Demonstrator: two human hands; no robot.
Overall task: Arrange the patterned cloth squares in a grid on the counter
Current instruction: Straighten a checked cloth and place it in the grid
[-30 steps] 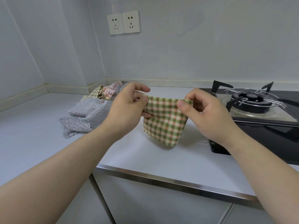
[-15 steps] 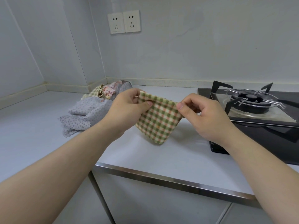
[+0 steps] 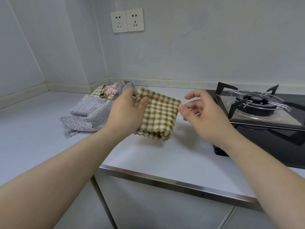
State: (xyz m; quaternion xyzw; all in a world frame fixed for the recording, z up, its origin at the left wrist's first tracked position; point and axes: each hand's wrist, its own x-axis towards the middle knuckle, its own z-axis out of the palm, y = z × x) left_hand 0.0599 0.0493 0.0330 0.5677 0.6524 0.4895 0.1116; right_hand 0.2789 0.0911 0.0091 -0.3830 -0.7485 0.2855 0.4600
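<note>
Left grip [image 3: 127, 111] pinching checked cloth [image 3: 160, 116], hiding its left edge, right grip [image 3: 203, 113] blurred, loose, empty, cloth pile [image 3: 89, 113] half-hidden behind

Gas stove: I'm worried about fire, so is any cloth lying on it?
No: the gas stove carries no cloth; the cloth pile lies on the counter, and the left hand holds the checked cloth.

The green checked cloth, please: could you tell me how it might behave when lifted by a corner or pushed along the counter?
Probably floppy: the green checked cloth droops from the left hand, its lower edge curling under. Likely light, as a pinch at one corner carries it. Pushed on the counter, it would probably bunch rather than slide.
</note>
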